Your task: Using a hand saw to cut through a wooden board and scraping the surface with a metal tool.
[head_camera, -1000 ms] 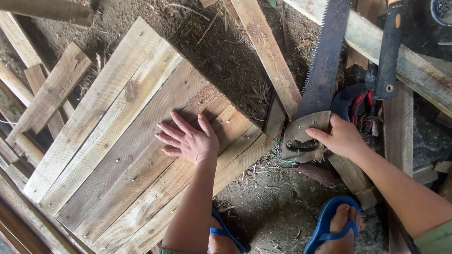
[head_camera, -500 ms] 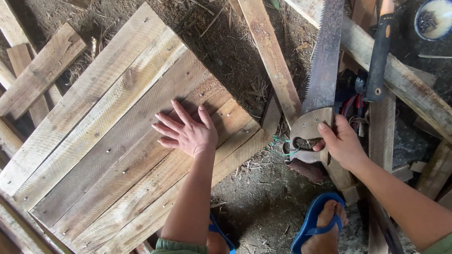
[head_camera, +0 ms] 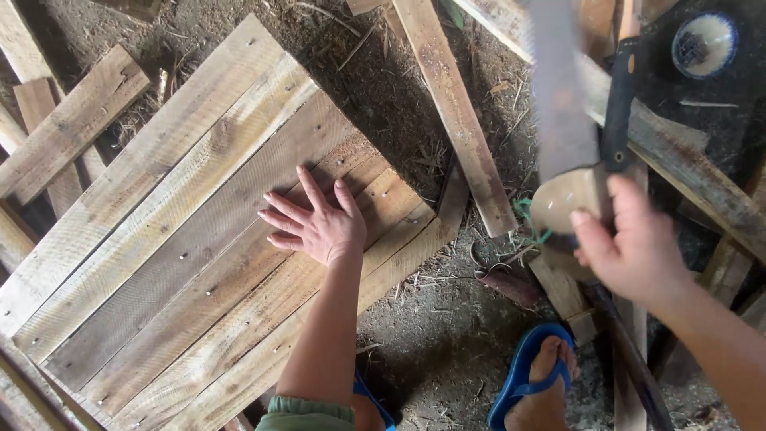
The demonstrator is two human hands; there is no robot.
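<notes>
Weathered grey-brown timber at the far left: loose planks (head_camera: 68,128) lying crossed on the dirt floor (head_camera: 431,335), rough-sawn, edges splintered. Next to them, a panel of nailed boards (head_camera: 183,239), laid diagonally from lower left to upper right, grain coarse, small nail heads dotted along the slats, its right corner ending just short of bare earth. Left hand (head_camera: 319,227) pressed flat on the panel near its right corner, fingers spread wide, palm down, holding nothing. Below the panel's lower right edge, open trampled soil strewn with straw and chips, room enough beside a foot in a blue flip-flop (head_camera: 531,379). Further right, one long narrow plank (head_camera: 455,112) running from the top edge down toward the middle, well apart from the panel's upper edge. Then a handsaw (head_camera: 562,104), blade upright and motion-blurred, pale wooden handle at the bottom. Right hand (head_camera: 634,243) at that handle, blurred; fingers curled near it, grip itself cannot be told. Just beside the blade, a tool with a black handle (head_camera: 618,104). At the top right corner, a small round white bowl (head_camera: 702,44) on a dark surface.
</notes>
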